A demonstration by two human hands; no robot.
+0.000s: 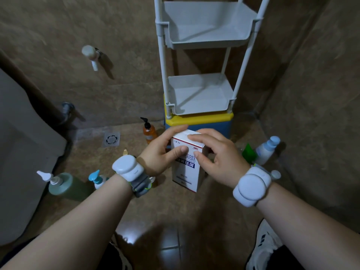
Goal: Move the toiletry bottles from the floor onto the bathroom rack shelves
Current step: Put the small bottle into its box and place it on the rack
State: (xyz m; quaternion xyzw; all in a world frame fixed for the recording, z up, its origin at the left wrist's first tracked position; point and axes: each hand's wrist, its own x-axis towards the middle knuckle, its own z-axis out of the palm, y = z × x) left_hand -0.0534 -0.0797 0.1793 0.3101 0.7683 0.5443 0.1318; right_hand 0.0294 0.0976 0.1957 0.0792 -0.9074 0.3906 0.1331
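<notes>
Both hands hold a white shampoo box (pixel 187 172) with blue print, upright above the floor in front of the rack. My left hand (pixel 161 151) grips its left side, and my right hand (pixel 216 154) grips its top and right side. The white rack (pixel 206 39) stands ahead on a yellow and blue stool (pixel 198 121); its two visible shelves are bare. On the floor stand an orange pump bottle (pixel 149 132), a pale green pump bottle (pixel 60 183), a blue-pump bottle (pixel 97 179), a white bottle with a blue cap (pixel 267 149) and a green item (pixel 249 152).
A floor drain (pixel 111 139) lies left of the orange bottle. A white toilet (pixel 21 152) fills the left side. A tap (pixel 91 55) juts from the brown tiled wall. My white shoe (pixel 265 244) is at the lower right. Walls close in on the right.
</notes>
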